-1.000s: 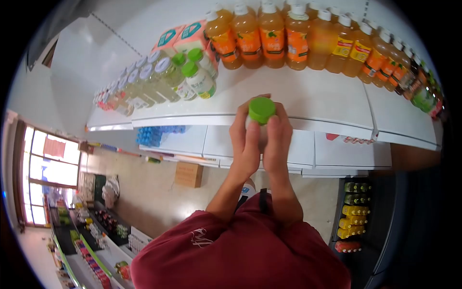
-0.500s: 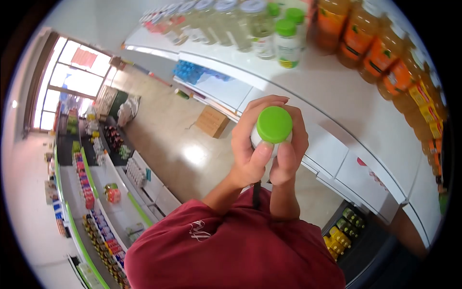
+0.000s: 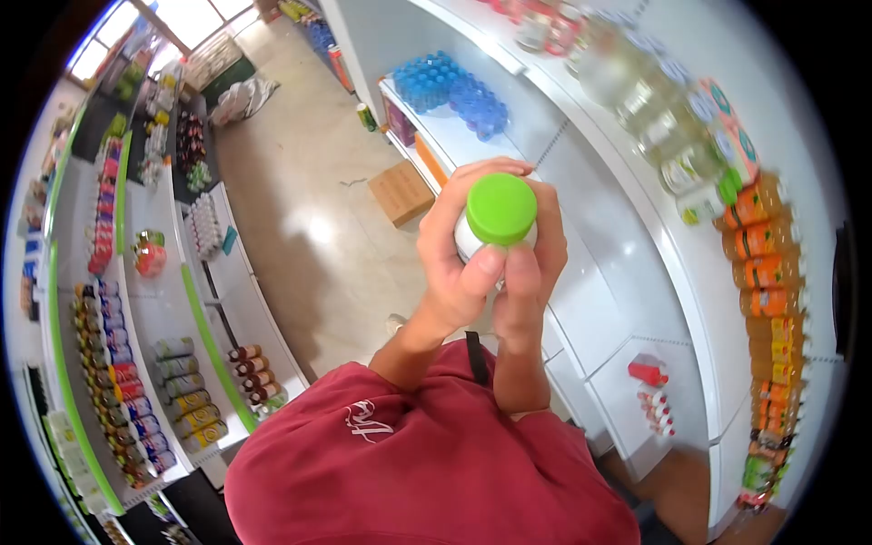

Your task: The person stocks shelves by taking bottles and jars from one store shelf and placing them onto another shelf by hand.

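Left hand (image 3: 445, 250) and right hand (image 3: 547, 238) both clamped round white bottle with round bright-green cap (image 3: 500, 211), thumbs side by side just under cap. Bottle held up in front of person's maroon fabric top (image 3: 427, 454), cap uppermost. Brown cardboard box (image 3: 401, 193) on pale floor (image 3: 286, 209), left of hands. Row of clear bottles of orange drink (image 3: 766, 272) on white upper shelf (image 3: 698, 272), right side, well apart from hands.
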Demonstrator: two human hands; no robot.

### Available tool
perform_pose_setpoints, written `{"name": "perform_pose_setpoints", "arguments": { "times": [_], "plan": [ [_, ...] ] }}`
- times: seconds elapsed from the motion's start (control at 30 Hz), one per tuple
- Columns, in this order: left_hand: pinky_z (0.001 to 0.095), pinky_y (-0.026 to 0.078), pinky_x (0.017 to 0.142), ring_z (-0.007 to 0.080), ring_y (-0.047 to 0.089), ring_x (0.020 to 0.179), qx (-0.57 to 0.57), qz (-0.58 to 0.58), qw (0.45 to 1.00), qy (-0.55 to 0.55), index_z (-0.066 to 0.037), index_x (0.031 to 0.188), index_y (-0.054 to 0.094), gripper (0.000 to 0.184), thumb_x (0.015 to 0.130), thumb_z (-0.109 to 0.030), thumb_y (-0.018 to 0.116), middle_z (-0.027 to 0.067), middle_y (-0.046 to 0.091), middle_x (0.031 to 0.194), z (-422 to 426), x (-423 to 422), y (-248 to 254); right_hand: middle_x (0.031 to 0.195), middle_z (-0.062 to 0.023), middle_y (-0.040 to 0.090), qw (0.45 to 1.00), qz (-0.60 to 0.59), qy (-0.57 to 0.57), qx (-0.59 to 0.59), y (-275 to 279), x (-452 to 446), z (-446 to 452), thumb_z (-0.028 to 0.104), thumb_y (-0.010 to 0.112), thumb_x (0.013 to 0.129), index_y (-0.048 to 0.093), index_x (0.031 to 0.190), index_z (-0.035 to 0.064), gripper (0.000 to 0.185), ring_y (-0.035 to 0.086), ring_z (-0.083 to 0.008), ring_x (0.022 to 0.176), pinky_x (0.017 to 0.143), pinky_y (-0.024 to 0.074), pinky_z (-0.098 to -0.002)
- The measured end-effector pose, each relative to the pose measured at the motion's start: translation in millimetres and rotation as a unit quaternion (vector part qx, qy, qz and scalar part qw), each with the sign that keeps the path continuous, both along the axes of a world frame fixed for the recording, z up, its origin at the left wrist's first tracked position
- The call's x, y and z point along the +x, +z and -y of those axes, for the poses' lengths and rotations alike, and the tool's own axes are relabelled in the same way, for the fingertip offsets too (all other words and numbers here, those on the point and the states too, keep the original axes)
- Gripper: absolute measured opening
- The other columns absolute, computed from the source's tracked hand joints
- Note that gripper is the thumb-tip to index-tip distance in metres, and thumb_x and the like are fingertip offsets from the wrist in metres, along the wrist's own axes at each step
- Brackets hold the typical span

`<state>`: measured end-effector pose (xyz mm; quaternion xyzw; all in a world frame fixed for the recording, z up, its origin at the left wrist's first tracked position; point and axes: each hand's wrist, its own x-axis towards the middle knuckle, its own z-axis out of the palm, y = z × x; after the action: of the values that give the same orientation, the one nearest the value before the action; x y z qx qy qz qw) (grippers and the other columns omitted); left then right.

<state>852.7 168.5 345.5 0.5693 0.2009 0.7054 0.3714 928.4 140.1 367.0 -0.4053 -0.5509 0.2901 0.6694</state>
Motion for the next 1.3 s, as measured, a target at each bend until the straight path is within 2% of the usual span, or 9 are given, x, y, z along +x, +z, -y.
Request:
{"name": "perform_pose_setpoints", "arguments": {
  "times": [0.13, 0.27, 0.33, 0.7, 0.8, 0.9, 1.1, 1.2, 1.3],
  "plan": [
    [0.0407, 0.047, 0.098, 0.0329, 0.062, 0.112, -0.02, 0.012, 0.999, 0.047, 0.006, 0.118, 0.061, 0.061, 0.088, -0.047, 0.063, 0.0229, 0.064, 0.123, 1, -85, 0, 0.098, -0.0086, 0.063, 0.998, 0.032, 0.055, -0.014, 3, -77, -12, 0.039, 0.052, 0.09, 0.059, 0.112, -0.0007, 0.046, 0.06, -0.0194, 0.09, 0.079, 0.0468, -0.0322],
    [0.0403, 0.048, 0.098, 0.0326, 0.063, 0.112, -0.016, 0.019, 0.991, 0.132, 0.005, 0.117, 0.063, 0.055, 0.083, -0.037, 0.065, 0.0217, 0.065, 0.123, 5, -173, 2, 0.103, -0.0121, 0.065, 0.985, 0.032, 0.167, -0.008, -10, -159, -26, 0.052, 0.054, 0.089, 0.059, 0.118, -0.0019, 0.062, 0.063, -0.0215, 0.094, 0.081, 0.0496, -0.034],
    [0.0397, 0.047, 0.098, 0.0306, 0.062, 0.113, -0.013, 0.014, 0.981, 0.195, 0.006, 0.116, 0.064, 0.058, 0.083, -0.042, 0.063, 0.0219, 0.064, 0.124, 6, -218, -2, 0.101, -0.0111, 0.064, 0.976, 0.037, 0.215, 0.011, -11, -203, -37, 0.053, 0.054, 0.089, 0.059, 0.117, -0.002, 0.062, 0.061, -0.0207, 0.093, 0.08, 0.0486, -0.0337],
    [0.0397, 0.05, 0.096, 0.0312, 0.064, 0.111, -0.02, -0.018, 0.891, 0.454, 0.003, 0.12, 0.063, 0.049, 0.085, -0.03, 0.066, 0.0193, 0.065, 0.125, 73, -391, -25, 0.095, -0.0055, 0.06, 0.869, -0.042, 0.489, -0.068, -46, -397, -15, 0.052, 0.053, 0.086, 0.059, 0.113, 0.0013, 0.058, 0.058, -0.0149, 0.089, 0.075, 0.0461, -0.0309],
    [0.0394, 0.049, 0.096, 0.0307, 0.064, 0.111, -0.03, -0.022, 0.856, 0.515, 0.002, 0.121, 0.064, 0.05, 0.087, -0.035, 0.066, 0.0187, 0.065, 0.125, 85, -414, -25, 0.097, -0.0054, 0.059, 0.832, -0.045, 0.543, -0.102, -54, -432, -11, 0.051, 0.05, 0.087, 0.058, 0.113, 0.0009, 0.057, 0.057, -0.0151, 0.09, 0.076, 0.0459, -0.031],
    [0.0394, 0.049, 0.096, 0.0311, 0.064, 0.111, -0.044, -0.028, 0.827, 0.561, 0.002, 0.12, 0.064, 0.049, 0.087, -0.033, 0.066, 0.0187, 0.064, 0.124, 86, -438, -23, 0.097, -0.0016, 0.053, 0.796, -0.041, 0.597, -0.091, -49, -463, -16, 0.044, 0.048, 0.09, 0.057, 0.109, 0.004, 0.045, 0.053, -0.013, 0.091, 0.078, 0.0424, -0.029],
    [0.0403, 0.047, 0.099, 0.0308, 0.062, 0.114, -0.048, -0.083, 0.775, 0.625, 0.002, 0.12, 0.063, 0.049, 0.085, -0.032, 0.065, 0.0201, 0.064, 0.125, 26, -499, -2, 0.097, -0.0067, 0.057, 0.756, -0.095, 0.644, -0.062, -28, -542, -80, 0.049, 0.047, 0.088, 0.057, 0.109, 0.0007, 0.054, 0.055, -0.0161, 0.089, 0.074, 0.0448, -0.0316],
    [0.0402, 0.047, 0.099, 0.0316, 0.062, 0.113, -0.026, -0.118, 0.77, 0.627, -0.001, 0.122, 0.062, 0.047, 0.085, -0.031, 0.065, 0.017, 0.063, 0.124, -21, -530, 7, 0.099, -0.0039, 0.053, 0.771, -0.108, 0.622, -0.082, -21, -561, -118, 0.043, 0.04, 0.093, 0.058, 0.111, 0.0044, 0.046, 0.052, -0.0156, 0.095, 0.083, 0.0425, -0.0328],
    [0.0415, 0.046, 0.1, 0.0317, 0.061, 0.115, -0.027, -0.141, 0.787, 0.6, 0.0, 0.123, 0.061, 0.048, 0.086, -0.031, 0.066, 0.0198, 0.063, 0.125, -61, -552, 16, 0.097, -0.0073, 0.063, 0.733, -0.193, 0.651, -0.033, -9, -586, -159, 0.035, 0.059, 0.094, 0.061, 0.12, 0.0026, 0.041, 0.055, -0.0185, 0.073, 0.069, 0.0458, -0.0326]
  ]
}}
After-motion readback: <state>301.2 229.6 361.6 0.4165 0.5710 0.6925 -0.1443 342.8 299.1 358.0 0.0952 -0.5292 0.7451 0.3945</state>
